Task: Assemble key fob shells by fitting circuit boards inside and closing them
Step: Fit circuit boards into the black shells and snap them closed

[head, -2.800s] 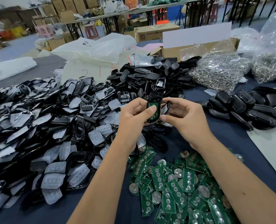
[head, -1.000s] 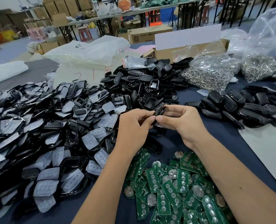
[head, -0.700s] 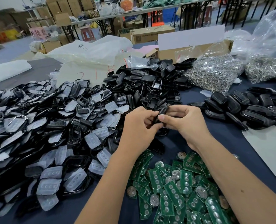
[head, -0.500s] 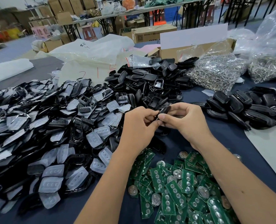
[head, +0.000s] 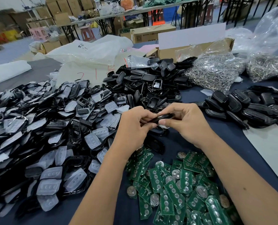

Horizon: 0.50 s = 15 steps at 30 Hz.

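Observation:
A black key fob shell (head: 163,118) is pinched edge-on between both hands above the dark blue table. My left hand (head: 133,127) grips its left end with thumb and fingers. My right hand (head: 185,122) clamps its right end, thumb underneath. The shell looks closed; no board shows inside it. Loose green circuit boards (head: 175,184) with coin cells lie in a heap just below my wrists.
A large heap of black front shells and translucent button pads (head: 53,135) fills the left. Black back shells (head: 148,85) are piled behind my hands. Closed fobs (head: 245,108) lie at the right. Bags of metal rings (head: 216,72) and a cardboard box (head: 192,47) stand at the back.
The shell with the green board visible was turned edge-on and pressed together between both hands. It now lies more level, and my hands sit slightly lower over the table.

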Tool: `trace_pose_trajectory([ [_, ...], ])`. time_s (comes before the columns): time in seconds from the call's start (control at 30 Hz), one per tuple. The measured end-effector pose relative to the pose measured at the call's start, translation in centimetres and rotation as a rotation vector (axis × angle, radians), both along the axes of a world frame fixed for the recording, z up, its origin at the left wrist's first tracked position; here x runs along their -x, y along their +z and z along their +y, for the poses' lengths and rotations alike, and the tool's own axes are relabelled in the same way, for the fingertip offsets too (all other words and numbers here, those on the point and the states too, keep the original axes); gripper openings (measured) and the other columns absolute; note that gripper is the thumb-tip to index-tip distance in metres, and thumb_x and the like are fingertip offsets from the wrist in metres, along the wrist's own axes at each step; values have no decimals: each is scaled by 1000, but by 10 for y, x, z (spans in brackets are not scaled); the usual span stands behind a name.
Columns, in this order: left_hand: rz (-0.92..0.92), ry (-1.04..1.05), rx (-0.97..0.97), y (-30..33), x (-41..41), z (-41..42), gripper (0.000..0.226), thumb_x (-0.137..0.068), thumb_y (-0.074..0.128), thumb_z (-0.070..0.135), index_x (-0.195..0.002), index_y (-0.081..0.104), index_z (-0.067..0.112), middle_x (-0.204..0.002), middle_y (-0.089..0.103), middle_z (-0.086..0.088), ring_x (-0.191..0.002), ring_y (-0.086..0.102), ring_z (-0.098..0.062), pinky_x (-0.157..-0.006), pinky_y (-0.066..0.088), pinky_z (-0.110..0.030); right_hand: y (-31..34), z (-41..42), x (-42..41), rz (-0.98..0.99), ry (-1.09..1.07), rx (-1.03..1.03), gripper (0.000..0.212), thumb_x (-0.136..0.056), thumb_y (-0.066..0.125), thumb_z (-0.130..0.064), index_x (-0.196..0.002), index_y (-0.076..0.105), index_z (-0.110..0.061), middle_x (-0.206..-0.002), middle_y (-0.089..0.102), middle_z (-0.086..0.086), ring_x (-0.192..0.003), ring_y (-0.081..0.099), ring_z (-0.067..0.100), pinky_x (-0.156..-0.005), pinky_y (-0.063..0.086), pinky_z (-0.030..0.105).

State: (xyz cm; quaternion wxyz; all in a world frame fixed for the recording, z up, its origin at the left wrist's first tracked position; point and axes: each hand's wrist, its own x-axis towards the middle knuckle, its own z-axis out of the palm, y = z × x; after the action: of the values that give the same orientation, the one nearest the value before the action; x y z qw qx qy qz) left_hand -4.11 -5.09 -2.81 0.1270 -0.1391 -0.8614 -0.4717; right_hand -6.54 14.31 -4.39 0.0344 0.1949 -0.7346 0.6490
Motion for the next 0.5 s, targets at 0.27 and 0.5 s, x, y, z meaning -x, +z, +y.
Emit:
trace_pose_trajectory([
  [0.27,110,89,97,-9,1,7,36,-76,84,-2,-103,76,19,-89,71,15,-88,68,0,-80,59,-21,0,-8,-3,128,-90,-180,20,-79,88,-2,-91,77,-13,-90,75,1,-84,74,20,-79,60,45],
  [0.5,136,113,81,-11,6,13,45,-77,77,-5,-107,73,29,-88,68,15,-81,68,-4,-74,61,-32,-4,-11,0,131,-184,-146,23,-78,91,-11,-95,79,-20,-84,74,-2,-68,65,14,-64,53,30],
])
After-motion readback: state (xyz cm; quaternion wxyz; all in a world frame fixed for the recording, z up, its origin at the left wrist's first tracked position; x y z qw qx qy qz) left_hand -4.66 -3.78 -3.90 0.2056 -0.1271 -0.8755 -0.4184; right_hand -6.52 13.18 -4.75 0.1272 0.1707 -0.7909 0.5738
